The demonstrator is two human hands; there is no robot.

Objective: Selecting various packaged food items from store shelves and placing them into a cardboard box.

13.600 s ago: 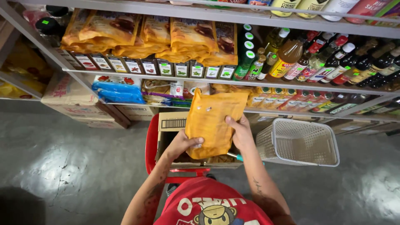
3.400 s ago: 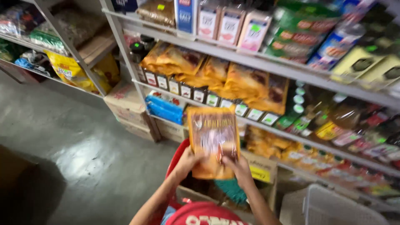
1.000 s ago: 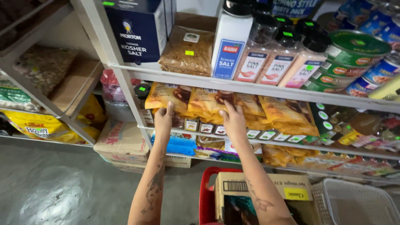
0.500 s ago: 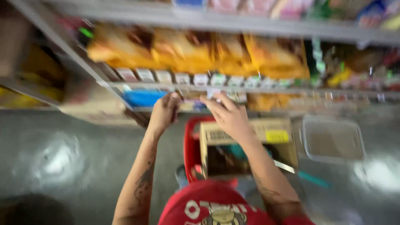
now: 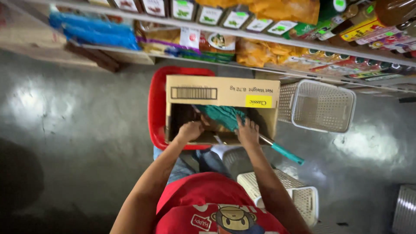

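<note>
Arms stretched forward, left hand (image 5: pixel 190 130) and right hand (image 5: pixel 248 133) apart, both reaching into open cardboard box (image 5: pixel 221 92) lying crosswise on red basket (image 5: pixel 157 108), grips unclear.

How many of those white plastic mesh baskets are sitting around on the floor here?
3, perhaps more out of frame: one white plastic mesh basket right of the brown cardboard box, one by the person's right arm, one cut off at the right edge.
</note>
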